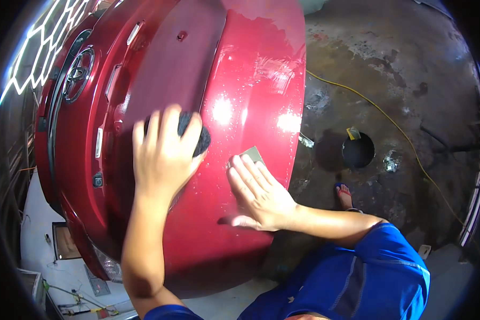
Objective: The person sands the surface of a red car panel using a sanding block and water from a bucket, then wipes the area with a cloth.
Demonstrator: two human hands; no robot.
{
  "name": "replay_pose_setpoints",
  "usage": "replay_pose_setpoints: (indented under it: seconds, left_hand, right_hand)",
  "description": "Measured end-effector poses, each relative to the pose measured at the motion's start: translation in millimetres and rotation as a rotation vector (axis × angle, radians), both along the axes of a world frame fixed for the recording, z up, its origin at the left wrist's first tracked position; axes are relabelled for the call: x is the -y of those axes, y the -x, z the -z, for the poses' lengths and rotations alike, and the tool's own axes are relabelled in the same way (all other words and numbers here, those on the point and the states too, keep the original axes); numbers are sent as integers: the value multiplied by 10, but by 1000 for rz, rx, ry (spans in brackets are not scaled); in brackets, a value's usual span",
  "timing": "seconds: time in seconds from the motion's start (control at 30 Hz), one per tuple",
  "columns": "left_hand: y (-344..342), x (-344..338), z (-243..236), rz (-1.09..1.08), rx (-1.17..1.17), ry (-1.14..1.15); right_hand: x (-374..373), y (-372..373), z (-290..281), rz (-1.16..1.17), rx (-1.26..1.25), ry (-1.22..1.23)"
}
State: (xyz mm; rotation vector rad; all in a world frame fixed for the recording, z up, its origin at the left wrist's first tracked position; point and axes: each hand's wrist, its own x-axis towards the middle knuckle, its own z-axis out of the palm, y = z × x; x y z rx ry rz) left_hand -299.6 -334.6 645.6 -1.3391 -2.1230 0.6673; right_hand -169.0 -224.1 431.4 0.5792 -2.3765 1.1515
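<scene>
A glossy red car panel (224, 205), wet with droplets, lies under both hands. My left hand (162, 154) is over the panel's darker, left-hand part, its fingers spread and bent over a bunched black cloth (201, 141). Only the cloth's edges show between and beside the fingers. To the right, my right hand (261, 194) presses with straight fingers on a small grey-green sheet of sandpaper (253, 154); one corner sticks out past the fingertips. Whitish smears (277, 72) mark the red paint farther up.
At left are the car's round emblem (79, 74) and a tail light (105, 264). On the stained floor at right, a dark bucket (359, 152) has a yellow piece (353, 133) on its rim. A yellow cable (381, 109) curves past it, and a sandalled foot (344, 196) stands nearby.
</scene>
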Motion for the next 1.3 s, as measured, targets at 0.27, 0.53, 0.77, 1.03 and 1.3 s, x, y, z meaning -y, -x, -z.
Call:
replay_pose_setpoints:
  seconds: [0.27,0.53,0.77,1.03,1.3]
  left_hand:
    - [-1765,1642,325,-377,-223,-296]
    - [-2035,1908,590,-551,-414,-514]
    - [-2169,2023,583,-567,-432,-534]
    - [-1942,1883,640,-594,-449,-492]
    - [-2084,2039,619,-556,-448,-554]
  right_hand:
    - [-1578,2480,-251,417,-11,176]
    - [-1041,2125,-494,392,-277,205]
    - [-473,1256,-486,-82,-211,182]
    - [-1704,2907,-427,479,-189,236]
    - [-1030,1890,-619,264,-283,-94]
